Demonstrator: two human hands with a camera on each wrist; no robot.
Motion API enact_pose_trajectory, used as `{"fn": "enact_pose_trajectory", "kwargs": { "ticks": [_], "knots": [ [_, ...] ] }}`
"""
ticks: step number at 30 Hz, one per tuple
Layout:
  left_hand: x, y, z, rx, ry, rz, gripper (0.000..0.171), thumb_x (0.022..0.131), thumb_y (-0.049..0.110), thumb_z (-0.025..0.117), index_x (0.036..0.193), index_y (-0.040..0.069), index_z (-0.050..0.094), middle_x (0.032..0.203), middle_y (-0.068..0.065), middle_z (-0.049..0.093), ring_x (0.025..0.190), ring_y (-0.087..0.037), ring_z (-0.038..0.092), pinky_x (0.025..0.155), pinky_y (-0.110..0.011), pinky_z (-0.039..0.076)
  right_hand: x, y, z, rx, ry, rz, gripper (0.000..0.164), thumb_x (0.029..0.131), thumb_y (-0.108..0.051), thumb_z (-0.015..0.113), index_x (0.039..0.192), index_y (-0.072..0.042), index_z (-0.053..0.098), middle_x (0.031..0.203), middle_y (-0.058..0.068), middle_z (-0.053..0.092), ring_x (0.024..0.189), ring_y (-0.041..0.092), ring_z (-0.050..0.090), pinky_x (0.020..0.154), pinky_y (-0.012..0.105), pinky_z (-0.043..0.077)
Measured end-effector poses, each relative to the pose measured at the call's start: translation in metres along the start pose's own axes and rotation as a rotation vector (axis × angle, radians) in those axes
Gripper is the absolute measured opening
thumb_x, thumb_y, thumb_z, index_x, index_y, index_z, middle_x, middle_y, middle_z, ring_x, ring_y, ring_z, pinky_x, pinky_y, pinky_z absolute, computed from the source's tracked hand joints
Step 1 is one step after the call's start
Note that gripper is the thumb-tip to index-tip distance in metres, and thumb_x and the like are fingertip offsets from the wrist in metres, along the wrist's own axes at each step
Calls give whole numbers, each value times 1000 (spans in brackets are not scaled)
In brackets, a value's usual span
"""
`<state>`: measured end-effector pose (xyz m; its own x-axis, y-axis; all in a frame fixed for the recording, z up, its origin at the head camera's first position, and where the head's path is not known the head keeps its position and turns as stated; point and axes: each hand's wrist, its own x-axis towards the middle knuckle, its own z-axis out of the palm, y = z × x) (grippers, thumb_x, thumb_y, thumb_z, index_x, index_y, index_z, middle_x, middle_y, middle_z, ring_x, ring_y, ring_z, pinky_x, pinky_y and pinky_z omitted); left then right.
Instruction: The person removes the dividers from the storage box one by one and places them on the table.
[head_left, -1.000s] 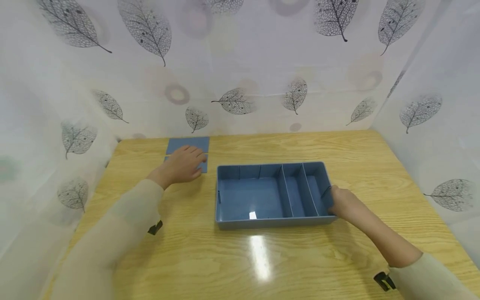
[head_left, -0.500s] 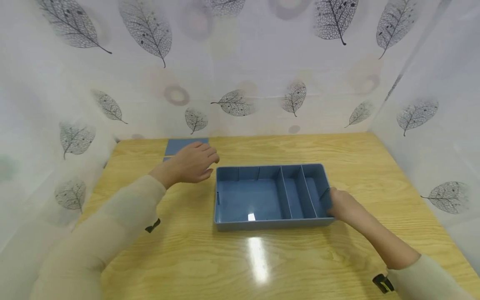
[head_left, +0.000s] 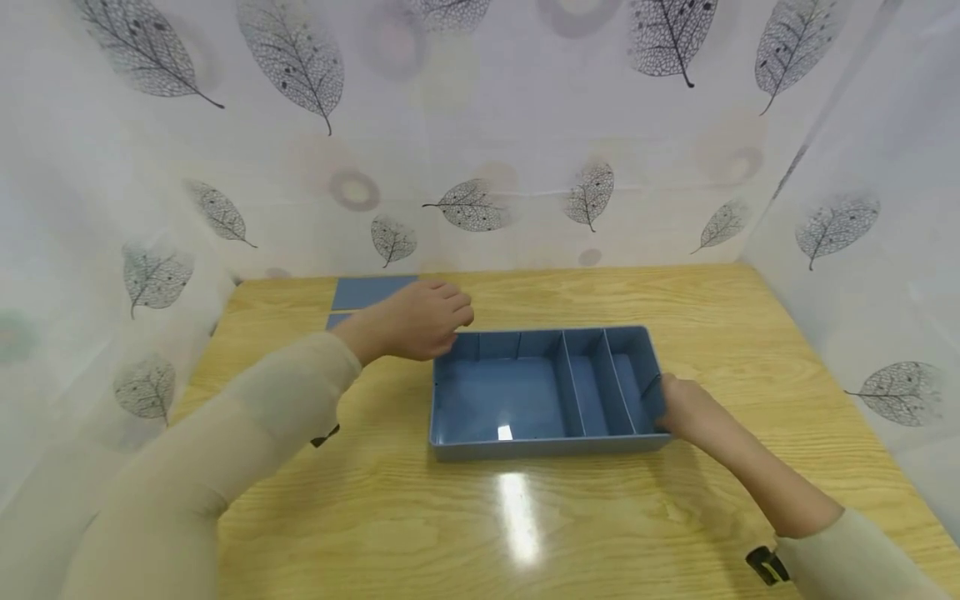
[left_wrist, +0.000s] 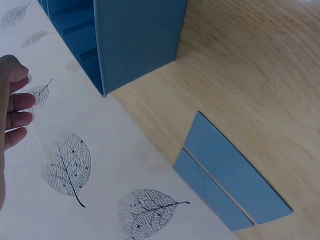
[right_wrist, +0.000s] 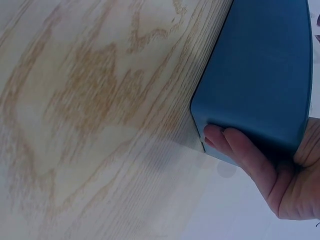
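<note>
A blue divided storage box [head_left: 551, 450] sits on the table, with one wide compartment on the left and narrower ones on the right. At its right end wall, my right hand [head_left: 693, 408] grips the box. In the right wrist view the fingers [right_wrist: 245, 152] lie along the outside of the wall. Over the back left corner of the box hovers my left hand [head_left: 420, 323], fingers loosely bent and holding nothing. The left wrist view catches that hand [left_wrist: 15, 107] at its left edge, apart from the box [left_wrist: 137, 45].
Two flat blue panels [left_wrist: 235, 170] lie side by side on the wooden table [head_left: 600, 533], at its back left; the left arm partly covers the nearer one [head_left: 339, 320] in the head view. A white leaf-patterned curtain [head_left: 510, 142] surrounds the table at the back and sides.
My left hand has moved right, from above the panels to the box's back left corner. My right hand keeps its grip, and the box stays in place.
</note>
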<state>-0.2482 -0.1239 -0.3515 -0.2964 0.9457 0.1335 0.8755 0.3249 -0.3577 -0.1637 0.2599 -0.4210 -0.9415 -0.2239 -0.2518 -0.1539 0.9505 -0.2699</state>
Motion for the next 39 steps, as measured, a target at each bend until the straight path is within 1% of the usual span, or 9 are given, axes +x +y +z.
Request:
{"fn": "enact_pose_trajectory", "kwargs": {
  "ticks": [6,10,14,18,21,26,30,34,39],
  "knots": [
    [17,5,-3,23,-59,53,15,84,19,55,94,8,58,90,-4,60,84,-20,55,80,-33,47,0,0,-1,5,-3,1,42,66,1,74,92,21,47,77,29,59,71,38,61,60,45,51],
    [27,10,-8,27,-30,83,17,83,21,57,93,8,57,91,-4,60,83,-20,55,77,-32,48,0,0,-2,3,-11,6,44,67,1,74,94,21,47,78,29,59,72,39,61,61,44,51],
    [36,16,-12,2,-16,114,17,82,19,55,93,8,56,91,-4,60,83,-21,55,76,-31,48,0,0,-2,2,-9,10,44,67,1,75,94,21,47,79,30,59,74,40,62,62,45,51],
    [46,20,-17,-24,-76,133,18,85,20,53,97,7,55,96,-6,59,86,-22,53,80,-32,46,0,0,-2,3,-10,4,43,67,2,73,94,22,46,78,30,59,72,38,61,60,44,51],
    [55,21,-20,-27,-93,146,18,86,20,52,98,7,54,98,-6,59,88,-22,53,81,-33,46,0,0,-1,1,-16,1,41,69,2,72,93,22,46,77,29,58,71,36,61,58,42,51],
    [70,23,-22,-38,-54,167,21,86,22,53,100,7,57,101,-7,60,90,-23,54,83,-34,46,0,-1,-1,6,-20,0,41,69,3,73,94,22,46,79,30,58,72,37,61,59,42,51],
    [78,26,-22,-31,-26,186,20,85,22,52,98,7,58,99,-6,61,89,-23,55,83,-33,46,0,-1,-1,17,-27,-8,41,69,3,72,94,22,46,79,29,58,71,36,61,58,41,51],
    [89,28,-20,-32,-26,202,20,85,19,49,99,7,58,98,-6,60,89,-24,55,83,-34,46,-1,1,0,13,-22,-8,40,68,2,72,91,21,45,76,28,58,69,34,60,57,41,51],
    [105,30,-19,-55,-67,218,24,87,18,46,104,6,57,102,-8,59,95,-25,54,87,-36,45,0,2,-1,9,-22,-1,39,68,2,72,90,19,46,76,27,58,69,34,60,58,41,51]
  ]
}}
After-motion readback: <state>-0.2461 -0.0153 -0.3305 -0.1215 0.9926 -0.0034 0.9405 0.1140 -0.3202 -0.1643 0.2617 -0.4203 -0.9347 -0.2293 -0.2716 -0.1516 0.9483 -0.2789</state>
